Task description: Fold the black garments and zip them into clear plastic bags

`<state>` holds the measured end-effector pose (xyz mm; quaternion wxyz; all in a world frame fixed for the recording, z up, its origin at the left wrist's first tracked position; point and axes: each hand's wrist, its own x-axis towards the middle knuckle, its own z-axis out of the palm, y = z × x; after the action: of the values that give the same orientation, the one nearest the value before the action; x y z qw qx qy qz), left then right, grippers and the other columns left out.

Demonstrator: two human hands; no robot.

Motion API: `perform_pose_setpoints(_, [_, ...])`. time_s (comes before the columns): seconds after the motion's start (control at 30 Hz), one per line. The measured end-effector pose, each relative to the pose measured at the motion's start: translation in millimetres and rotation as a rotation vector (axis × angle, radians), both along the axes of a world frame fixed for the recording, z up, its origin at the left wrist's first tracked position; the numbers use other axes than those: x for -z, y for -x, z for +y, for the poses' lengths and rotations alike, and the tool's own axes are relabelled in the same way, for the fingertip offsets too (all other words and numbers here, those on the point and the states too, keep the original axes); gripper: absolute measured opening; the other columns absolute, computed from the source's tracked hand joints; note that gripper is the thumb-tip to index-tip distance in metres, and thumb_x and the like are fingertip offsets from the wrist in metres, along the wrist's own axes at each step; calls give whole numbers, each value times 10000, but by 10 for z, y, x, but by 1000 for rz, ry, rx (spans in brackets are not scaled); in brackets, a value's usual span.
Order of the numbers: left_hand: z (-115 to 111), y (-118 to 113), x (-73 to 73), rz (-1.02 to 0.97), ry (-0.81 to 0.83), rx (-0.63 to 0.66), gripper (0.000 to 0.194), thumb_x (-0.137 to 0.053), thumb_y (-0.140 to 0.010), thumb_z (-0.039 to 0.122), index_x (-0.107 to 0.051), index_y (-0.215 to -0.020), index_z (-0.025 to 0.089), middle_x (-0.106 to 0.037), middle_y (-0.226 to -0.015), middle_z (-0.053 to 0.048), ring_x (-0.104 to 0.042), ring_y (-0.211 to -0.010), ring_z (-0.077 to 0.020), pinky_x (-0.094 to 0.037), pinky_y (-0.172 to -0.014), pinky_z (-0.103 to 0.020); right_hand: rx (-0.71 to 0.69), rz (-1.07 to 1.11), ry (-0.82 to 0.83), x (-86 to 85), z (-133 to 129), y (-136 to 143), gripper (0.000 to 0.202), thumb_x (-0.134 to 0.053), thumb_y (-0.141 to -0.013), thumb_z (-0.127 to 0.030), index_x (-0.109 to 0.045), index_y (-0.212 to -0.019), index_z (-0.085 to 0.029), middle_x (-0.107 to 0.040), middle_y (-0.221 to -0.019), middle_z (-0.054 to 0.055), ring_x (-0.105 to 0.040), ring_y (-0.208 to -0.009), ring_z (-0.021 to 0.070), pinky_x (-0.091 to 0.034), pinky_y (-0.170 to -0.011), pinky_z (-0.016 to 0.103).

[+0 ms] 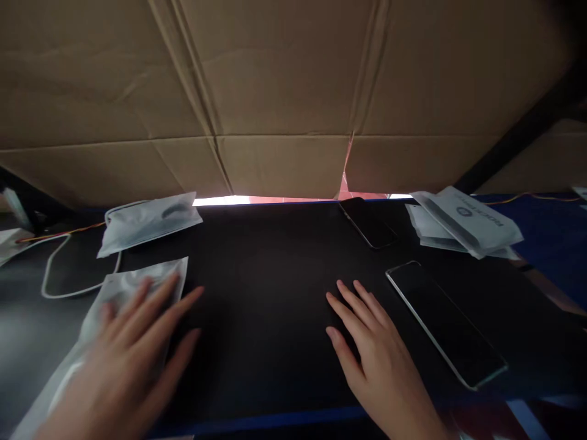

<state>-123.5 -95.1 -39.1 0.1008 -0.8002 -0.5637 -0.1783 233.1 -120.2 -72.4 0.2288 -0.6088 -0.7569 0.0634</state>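
Note:
My left hand [123, 354], slightly blurred, has its fingers spread over a white translucent pouch [151, 272] at the left. Whether the palm presses on the pouch I cannot tell. Near the front edge of the black table top [261, 293], my right hand [378, 354] rests with fingers stretched out and nothing in them. Just right of it lies a large phone [449, 321] with a dark screen and a clear edge. A smaller dark phone [368, 222] lies farther back.
Another white pouch [151, 223] lies at the back left, beside a looped white cable [68, 296]. Several white printed pouches [472, 220] are piled at the back right. A cardboard wall [284, 91] stands behind the table, with dark bars on both sides.

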Motion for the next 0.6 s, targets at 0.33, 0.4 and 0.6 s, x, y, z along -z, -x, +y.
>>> perform_pose_setpoints(0.33, [5,-1190,307,40,40,150,757,-520,-1102,606,-372,-1730,211,-410,-1755,-228,-379,-1625,-481,-514,-1159,-744,-57,-99,-107,125,17,-26,584,-540,-1128,-459,-474,-1679,-277,-378,-1791,87,-328,-1658,445,-462,-1200,801])
perform_pose_setpoints(0.4, [7,-1175,337,49,34,148,750,-533,-1097,594,-382,-1727,216,-415,-1752,-224,-397,-1618,-471,-517,-1159,-737,-61,-94,-100,125,21,-28,587,-544,-1126,-457,-469,-1682,-284,-395,-1784,83,-341,-1655,436,-460,-1211,789])
perform_pose_setpoints(0.6, [21,-1035,228,-6,86,216,661,-558,-1101,492,-419,-1705,264,-476,-1733,-164,-479,-1576,-458,-550,-1116,-751,-55,-68,-133,116,31,-28,546,-568,-1118,-452,-537,-1634,-276,-479,-1737,86,-420,-1619,429,-530,-1168,759])
